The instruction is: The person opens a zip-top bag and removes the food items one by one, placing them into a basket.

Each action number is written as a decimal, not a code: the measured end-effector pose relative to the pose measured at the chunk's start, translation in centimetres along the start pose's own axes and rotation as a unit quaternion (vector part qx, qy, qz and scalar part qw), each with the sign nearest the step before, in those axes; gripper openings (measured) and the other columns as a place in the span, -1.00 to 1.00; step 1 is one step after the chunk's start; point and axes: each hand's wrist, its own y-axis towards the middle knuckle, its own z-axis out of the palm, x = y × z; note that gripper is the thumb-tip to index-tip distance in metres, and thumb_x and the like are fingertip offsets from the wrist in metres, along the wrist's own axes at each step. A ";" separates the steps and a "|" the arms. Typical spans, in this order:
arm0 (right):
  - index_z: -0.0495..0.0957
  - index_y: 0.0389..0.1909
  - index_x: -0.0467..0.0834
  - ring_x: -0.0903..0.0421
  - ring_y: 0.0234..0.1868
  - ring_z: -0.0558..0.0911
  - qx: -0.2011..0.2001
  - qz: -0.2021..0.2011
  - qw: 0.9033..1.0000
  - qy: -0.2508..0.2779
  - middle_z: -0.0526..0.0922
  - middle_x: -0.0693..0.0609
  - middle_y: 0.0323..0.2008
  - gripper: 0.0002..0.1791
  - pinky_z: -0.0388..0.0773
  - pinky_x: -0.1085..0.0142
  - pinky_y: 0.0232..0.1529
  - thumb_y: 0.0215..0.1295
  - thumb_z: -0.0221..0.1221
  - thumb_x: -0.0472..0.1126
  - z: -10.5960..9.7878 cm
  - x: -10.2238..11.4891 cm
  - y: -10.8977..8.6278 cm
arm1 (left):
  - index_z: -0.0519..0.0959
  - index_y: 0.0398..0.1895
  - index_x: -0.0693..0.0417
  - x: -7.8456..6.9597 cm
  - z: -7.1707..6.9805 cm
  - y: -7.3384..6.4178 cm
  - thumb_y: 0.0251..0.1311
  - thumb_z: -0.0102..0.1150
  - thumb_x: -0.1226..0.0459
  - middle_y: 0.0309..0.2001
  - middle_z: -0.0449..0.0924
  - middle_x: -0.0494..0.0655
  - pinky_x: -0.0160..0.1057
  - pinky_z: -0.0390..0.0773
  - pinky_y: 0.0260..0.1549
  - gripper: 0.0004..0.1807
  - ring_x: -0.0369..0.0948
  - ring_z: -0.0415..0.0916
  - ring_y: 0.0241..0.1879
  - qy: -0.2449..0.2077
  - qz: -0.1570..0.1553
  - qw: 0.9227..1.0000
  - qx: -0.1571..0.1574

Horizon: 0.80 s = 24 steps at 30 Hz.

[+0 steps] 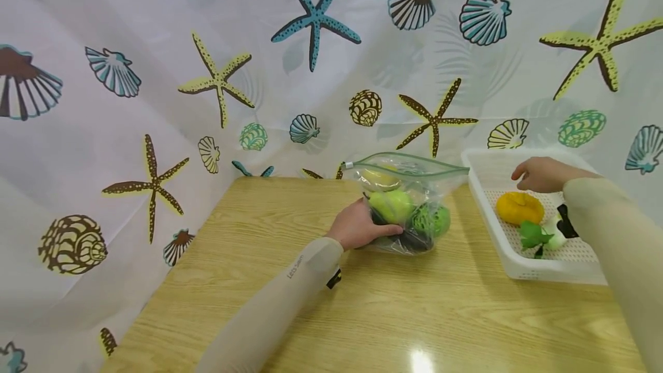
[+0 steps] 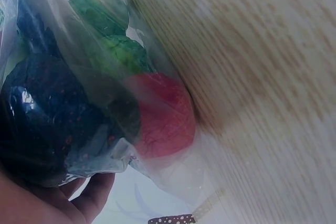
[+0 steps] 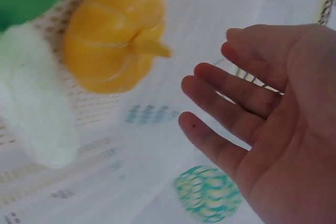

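My left hand [image 1: 357, 226] grips the lower left of a clear zip bag [image 1: 435, 180] on the table, its thumb across the front. Through the plastic show a green pear [image 1: 392, 206], a yellow fruit [image 1: 380, 177], a green ball-like vegetable [image 1: 434, 220] and a dark rounded item [image 2: 58, 114]. A red rounded piece [image 2: 163, 116] also shows in the left wrist view. My right hand [image 1: 541, 174], fingers loosely bent and holding nothing, hovers over a white basket [image 1: 494, 240]. Nearest to it lies a yellow-orange pumpkin [image 3: 113, 35]. Beside that is a white radish-like vegetable [image 3: 37, 98] with green leaves.
The wooden table [image 1: 269, 206] extends left and in front of the bag. Behind it hangs a white curtain [image 1: 248, 91] printed with shells and starfish. The basket stands at the table's right, its raised rim between bag and pumpkin.
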 end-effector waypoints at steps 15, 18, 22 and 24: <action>0.61 0.14 -0.14 -0.03 -0.04 0.67 -0.204 -0.213 0.955 -0.025 0.71 -0.07 -0.01 -0.71 0.58 -0.05 0.01 0.48 0.10 -0.26 -6.3 18.6 -1.8 | 0.39 0.35 -0.21 -0.1 -0.5 0.1 -0.14 0.30 -0.49 0.04 0.62 -0.22 -0.09 0.59 -0.02 0.00 -0.24 0.60 -0.02 -0.006 0.000 1.000 -0.008; 0.61 0.15 -0.12 -0.03 0.00 0.68 -0.176 -0.241 0.953 -0.053 0.69 -0.05 0.06 -0.70 0.58 -0.03 0.04 0.45 0.15 -0.26 -5.9 20.9 -1.1 | 0.37 0.37 -0.21 -0.1 -0.5 0.1 -0.13 0.31 -0.48 0.07 0.61 -0.22 -0.09 0.59 0.01 0.02 -0.23 0.59 0.01 -0.018 0.001 1.000 -0.009; 0.59 0.18 -0.11 -0.07 0.11 0.64 -0.129 -0.247 0.957 -0.080 0.65 -0.07 0.14 -0.67 0.55 -0.04 0.11 0.44 0.19 -0.22 -4.4 22.5 -0.2 | 0.36 0.36 -0.20 -0.1 -0.2 0.0 -0.14 0.33 -0.47 0.07 0.59 -0.24 -0.10 0.58 0.03 0.01 -0.25 0.58 0.02 -0.033 0.001 0.999 -0.001; 0.55 0.23 -0.12 -0.10 0.17 0.61 -0.112 -0.243 0.960 -0.085 0.62 -0.09 0.19 -0.62 0.53 -0.05 0.15 0.44 0.20 -0.20 -3.8 22.8 0.1 | 0.35 0.37 -0.20 -0.1 -0.1 0.0 -0.15 0.33 -0.47 0.08 0.58 -0.25 -0.11 0.58 0.03 0.02 -0.26 0.57 0.02 -0.033 0.004 0.999 0.000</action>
